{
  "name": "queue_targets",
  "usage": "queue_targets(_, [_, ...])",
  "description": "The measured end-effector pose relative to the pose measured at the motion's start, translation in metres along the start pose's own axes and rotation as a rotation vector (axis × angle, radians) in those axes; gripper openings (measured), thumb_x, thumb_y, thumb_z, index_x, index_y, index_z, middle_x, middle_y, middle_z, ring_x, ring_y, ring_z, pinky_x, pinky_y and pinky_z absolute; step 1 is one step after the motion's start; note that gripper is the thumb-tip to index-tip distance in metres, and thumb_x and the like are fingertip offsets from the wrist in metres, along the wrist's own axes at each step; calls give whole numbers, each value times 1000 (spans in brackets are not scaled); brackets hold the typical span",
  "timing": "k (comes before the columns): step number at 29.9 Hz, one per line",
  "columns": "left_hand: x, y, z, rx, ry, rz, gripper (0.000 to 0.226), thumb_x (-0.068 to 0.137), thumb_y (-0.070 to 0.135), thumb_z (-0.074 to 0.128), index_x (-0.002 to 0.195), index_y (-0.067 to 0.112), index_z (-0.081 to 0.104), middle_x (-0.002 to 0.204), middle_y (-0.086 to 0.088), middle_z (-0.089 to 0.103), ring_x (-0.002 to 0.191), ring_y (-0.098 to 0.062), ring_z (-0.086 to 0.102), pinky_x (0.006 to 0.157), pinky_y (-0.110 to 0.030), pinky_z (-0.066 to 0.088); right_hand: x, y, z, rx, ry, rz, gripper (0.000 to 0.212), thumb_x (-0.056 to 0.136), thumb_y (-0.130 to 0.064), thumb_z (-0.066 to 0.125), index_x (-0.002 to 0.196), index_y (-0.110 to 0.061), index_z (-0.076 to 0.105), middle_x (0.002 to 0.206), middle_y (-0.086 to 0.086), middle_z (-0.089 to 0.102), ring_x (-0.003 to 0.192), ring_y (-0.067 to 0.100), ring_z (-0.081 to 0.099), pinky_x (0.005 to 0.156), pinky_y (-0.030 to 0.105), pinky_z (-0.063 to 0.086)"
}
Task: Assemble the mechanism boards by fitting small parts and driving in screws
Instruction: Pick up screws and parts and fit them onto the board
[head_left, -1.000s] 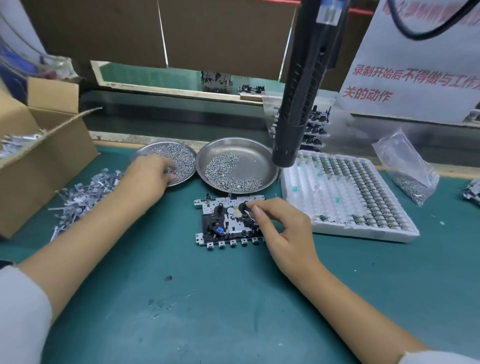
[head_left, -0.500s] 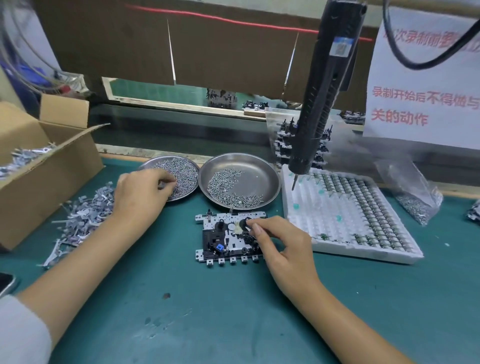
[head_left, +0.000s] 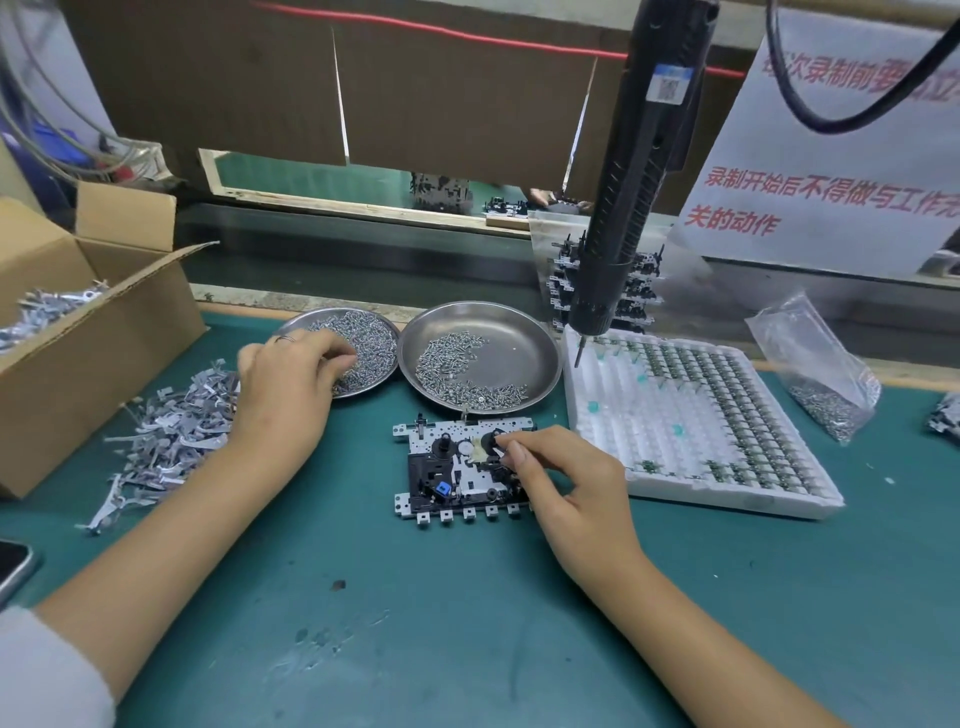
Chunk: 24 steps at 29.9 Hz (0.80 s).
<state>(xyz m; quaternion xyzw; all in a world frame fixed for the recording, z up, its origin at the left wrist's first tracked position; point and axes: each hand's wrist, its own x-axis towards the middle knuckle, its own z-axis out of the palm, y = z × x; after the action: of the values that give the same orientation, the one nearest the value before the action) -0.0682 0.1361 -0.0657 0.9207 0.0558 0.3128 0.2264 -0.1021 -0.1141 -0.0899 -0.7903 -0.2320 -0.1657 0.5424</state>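
Metal board: mechanism board (head_left: 464, 470) is laid flat on the green mat (head_left: 415, 623), just in front of two steel dishes.
Head view, right hand: right hand (head_left: 563, 486) is curled over the board's right part, a small piece apparently pinched at the fingertips; which piece cannot be told.
Head view, left hand: left hand (head_left: 288, 387) is bent into the left dish of screws (head_left: 358, 345); whether a screw is gripped cannot be told.
Handling: stiff, light and delicate is judged; the bare edges are best held.
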Motion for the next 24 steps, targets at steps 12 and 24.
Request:
queue_targets(12, [-6, 3, -1, -103, 24, 5, 10, 90, 9, 62, 94, 2, 68, 93, -12, 69, 89, -32, 62, 86, -41, 45, 1, -2, -1, -30, -5, -8, 19, 89, -18, 56, 92, -13, 74, 77, 1, 67, 75, 13, 62, 68, 33, 48])
queue_targets(24, [-3, -5, 4, -72, -10, 30, 11, 93, 10, 57, 95, 2, 64, 83, -15, 68, 79, -37, 61, 84, -46, 46, 1, -3, -1, -33, -8, -12, 19, 88, -17, 56, 93, -12, 74, 77, 1, 67, 76, 12, 62, 70, 32, 49])
